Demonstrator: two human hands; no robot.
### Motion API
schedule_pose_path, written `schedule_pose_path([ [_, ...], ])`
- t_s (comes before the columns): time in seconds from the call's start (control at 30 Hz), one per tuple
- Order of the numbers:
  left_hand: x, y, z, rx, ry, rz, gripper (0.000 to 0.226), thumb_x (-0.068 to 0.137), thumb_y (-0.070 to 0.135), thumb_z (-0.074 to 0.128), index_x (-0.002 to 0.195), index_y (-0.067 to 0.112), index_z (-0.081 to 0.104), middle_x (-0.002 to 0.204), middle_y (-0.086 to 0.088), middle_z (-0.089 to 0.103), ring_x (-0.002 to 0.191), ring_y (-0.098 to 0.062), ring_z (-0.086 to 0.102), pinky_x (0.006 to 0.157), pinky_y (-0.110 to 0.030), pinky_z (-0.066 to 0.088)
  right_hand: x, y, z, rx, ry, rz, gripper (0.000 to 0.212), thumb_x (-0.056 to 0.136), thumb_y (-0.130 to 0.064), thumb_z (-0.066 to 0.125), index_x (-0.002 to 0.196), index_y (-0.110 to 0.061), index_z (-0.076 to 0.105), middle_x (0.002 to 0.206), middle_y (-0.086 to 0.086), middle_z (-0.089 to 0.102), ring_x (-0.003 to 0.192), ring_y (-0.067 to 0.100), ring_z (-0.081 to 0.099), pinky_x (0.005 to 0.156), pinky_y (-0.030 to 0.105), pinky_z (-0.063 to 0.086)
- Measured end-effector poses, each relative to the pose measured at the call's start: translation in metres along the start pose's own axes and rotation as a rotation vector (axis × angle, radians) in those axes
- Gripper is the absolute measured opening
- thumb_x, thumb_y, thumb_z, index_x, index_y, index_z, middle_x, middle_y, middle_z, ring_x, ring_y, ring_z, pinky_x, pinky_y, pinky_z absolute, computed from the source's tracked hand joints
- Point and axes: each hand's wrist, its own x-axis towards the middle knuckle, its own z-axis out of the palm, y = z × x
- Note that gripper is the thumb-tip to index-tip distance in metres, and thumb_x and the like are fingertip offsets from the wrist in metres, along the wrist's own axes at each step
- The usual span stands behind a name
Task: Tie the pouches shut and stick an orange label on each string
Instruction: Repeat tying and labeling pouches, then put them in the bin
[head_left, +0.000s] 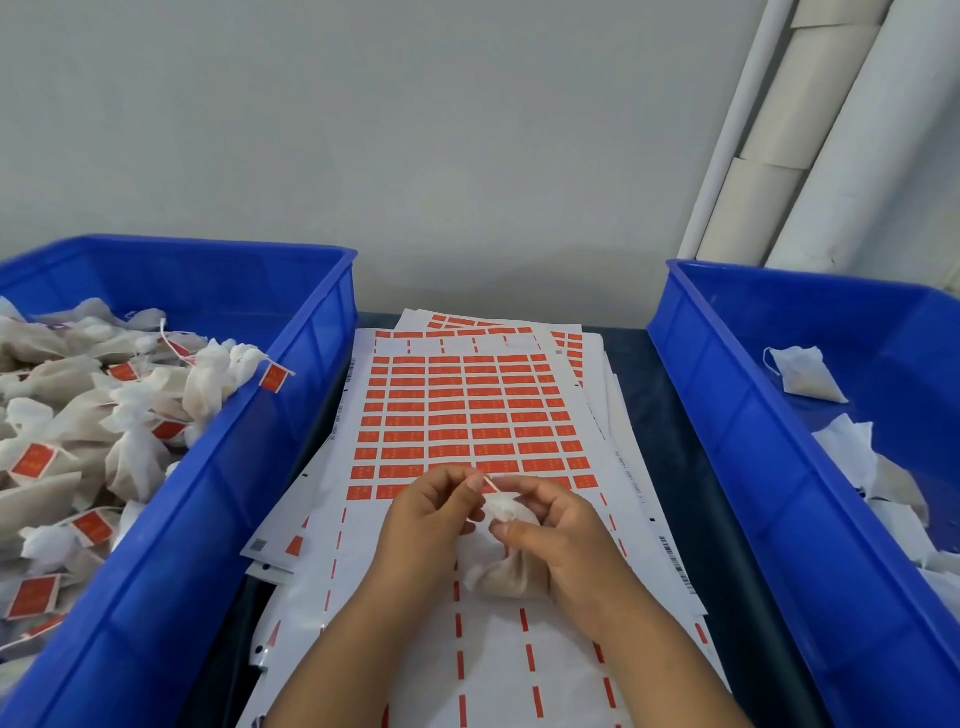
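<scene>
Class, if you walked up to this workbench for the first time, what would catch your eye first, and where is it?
Probably the sheet of orange labels in the centre, between two blue bins. Just below it, the left hand and right hand hold a white pouch. The left bin is heaped with labelled pouches.

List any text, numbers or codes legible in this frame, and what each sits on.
No text can be read.
Orange labels on the sheet: pale marks, too blurred.
Label sheet right margin: a sideways string of digits, too small.
Barcodes at the sheet edges: not decodable.
Tags in the left bin: blurred.
</scene>
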Motion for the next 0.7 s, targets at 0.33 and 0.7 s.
schedule_pose_path([
  [0.33,0.011,0.001,-0.012,-0.221,0.421,-0.129,0.018,0.091,0.037,0.049,0.087,0.026,0.063,0.081,0.005,0.067,0.080,-0.017,0.065,0.063,-0.021,0.047,-0.003,-0.009,-0.011,-0.257,-0.107,0.143,0.016,0.087,-0.029,0.066,0.075,-0.030,0.076,0.098,-0.019,0.065,0.101,0.012,0.054,0.071,0.018,0.039],
  [0.7,0.007,0.003,-0.005,0.138,0.259,-0.185,0.012,0.092,0.032,0.055,0.080,0.030,0.058,0.081,0.013,0.059,0.073,-0.009,0.056,0.054,-0.012,0.041,-0.004,-0.016,-0.022,0.503,-0.107,0.061,0.039,0.072,-0.033,0.080,0.108,-0.023,0.071,0.115,0.005,0.069,0.105,0.023,0.066,0.095,0.044,0.052],
])
